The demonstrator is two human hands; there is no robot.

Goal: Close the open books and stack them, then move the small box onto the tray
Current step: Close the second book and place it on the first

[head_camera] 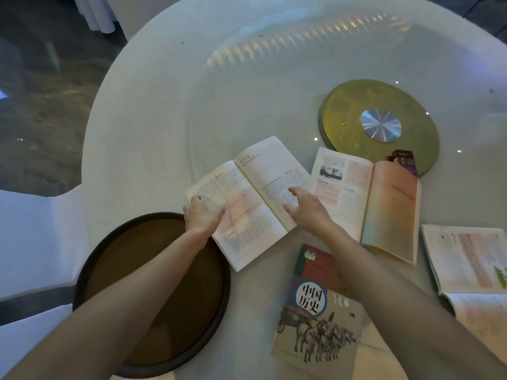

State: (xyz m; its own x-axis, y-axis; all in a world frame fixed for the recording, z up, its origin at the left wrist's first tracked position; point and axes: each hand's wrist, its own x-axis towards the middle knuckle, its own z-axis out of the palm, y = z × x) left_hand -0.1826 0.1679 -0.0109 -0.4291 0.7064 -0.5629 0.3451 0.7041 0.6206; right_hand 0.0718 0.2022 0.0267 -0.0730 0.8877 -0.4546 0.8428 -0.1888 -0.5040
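An open book lies in the middle of the round table. My left hand grips its left page edge, thumb on the page. My right hand rests flat on its right page, fingers spread. A second open book lies to the right, a third open book at the right edge. A closed book with horses on its cover lies near me, partly under my right forearm. The small dark red box stands behind the second book. The round dark brown tray sits at the front left.
A gold disc with a silver hub sits under the glass turntable at the back right. A white-covered chair stands left of the table, next to the tray. Part of another open page shows at the lower right.
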